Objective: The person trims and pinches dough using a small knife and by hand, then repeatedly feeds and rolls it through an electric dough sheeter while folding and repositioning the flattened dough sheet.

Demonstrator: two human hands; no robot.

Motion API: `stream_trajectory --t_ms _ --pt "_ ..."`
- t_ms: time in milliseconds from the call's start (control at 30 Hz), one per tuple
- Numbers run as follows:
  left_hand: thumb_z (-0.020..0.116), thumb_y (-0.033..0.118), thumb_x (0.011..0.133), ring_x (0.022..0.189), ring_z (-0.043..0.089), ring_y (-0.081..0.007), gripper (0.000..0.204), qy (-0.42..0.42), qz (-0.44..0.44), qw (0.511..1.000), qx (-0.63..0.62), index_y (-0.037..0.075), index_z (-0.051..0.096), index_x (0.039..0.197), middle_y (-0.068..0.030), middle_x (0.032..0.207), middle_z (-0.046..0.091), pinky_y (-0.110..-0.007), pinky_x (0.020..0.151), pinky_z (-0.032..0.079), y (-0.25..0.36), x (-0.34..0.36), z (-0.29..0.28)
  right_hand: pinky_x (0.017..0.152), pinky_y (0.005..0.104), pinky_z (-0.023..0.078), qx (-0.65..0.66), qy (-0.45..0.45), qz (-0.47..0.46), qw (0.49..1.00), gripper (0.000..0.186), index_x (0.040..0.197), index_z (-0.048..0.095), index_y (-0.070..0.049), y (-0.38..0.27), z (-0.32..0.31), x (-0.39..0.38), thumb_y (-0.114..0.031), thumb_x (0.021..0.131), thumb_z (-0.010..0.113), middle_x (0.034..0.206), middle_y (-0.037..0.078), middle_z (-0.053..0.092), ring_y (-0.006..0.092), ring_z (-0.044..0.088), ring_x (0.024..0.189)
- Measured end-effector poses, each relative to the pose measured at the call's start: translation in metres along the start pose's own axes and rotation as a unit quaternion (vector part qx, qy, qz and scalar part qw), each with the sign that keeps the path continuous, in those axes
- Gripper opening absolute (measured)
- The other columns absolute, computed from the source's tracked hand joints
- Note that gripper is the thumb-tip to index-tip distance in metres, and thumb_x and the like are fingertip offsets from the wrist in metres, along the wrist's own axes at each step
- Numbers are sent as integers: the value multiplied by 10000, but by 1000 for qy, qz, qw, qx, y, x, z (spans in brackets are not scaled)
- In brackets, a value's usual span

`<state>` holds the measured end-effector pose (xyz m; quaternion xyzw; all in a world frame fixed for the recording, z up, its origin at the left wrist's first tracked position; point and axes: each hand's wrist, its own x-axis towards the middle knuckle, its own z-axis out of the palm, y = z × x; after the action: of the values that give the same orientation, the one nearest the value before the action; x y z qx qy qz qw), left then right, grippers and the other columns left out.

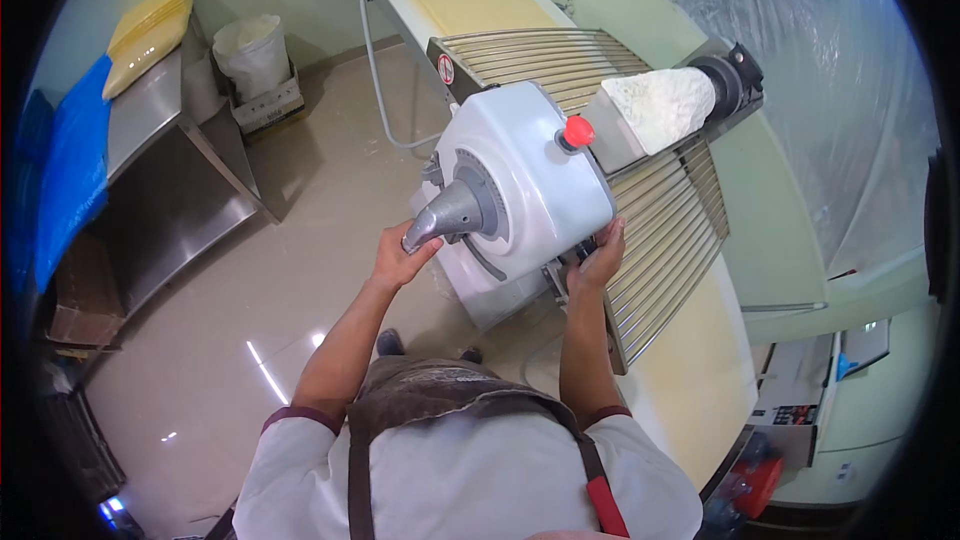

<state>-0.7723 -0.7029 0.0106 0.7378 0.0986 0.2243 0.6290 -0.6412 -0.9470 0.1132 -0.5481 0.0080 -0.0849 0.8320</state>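
In front of me is a dough sheeter with a white rounded housing (535,160). My left hand (400,258) is closed round the lower end of its grey metal lever (447,212), which points toward me and to the left. At the housing's lower right corner, my right hand (600,262) has its fingers curled at a small black control (586,248); the hand partly hides that part. A red push button (577,132) sits on top of the housing. Behind it, a white tray of flour (660,110) rests on the machine. No dough shows on the belts.
Metal bar guards (665,250) flank the housing, with a pale yellow belt (690,380) running near right and another far off. A steel table (160,130) with yellow and blue plastic bags stands left. Beyond it is a white lined bucket (250,55).
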Motion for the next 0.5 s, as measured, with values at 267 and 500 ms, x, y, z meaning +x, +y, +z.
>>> stream_trajectory --t_ms 267,500 --pt "746 357 774 591 566 -172 369 27 12 997 71 7 643 826 -110 652 617 -339 594 469 -2 4 -3 776 286 432 6 10 -28 1000 280 926 577 -105 2 5 -2 -322 1023 428 870 2 598 105 548 829" --pt "796 321 719 602 626 -294 332 -43 75 991 106 33 643 776 -156 665 631 -358 593 488 -2 21 -14 764 264 415 -77 2 -87 993 299 999 601 -54 -6 -1 8 -299 1020 431 842 2 574 105 527 811"
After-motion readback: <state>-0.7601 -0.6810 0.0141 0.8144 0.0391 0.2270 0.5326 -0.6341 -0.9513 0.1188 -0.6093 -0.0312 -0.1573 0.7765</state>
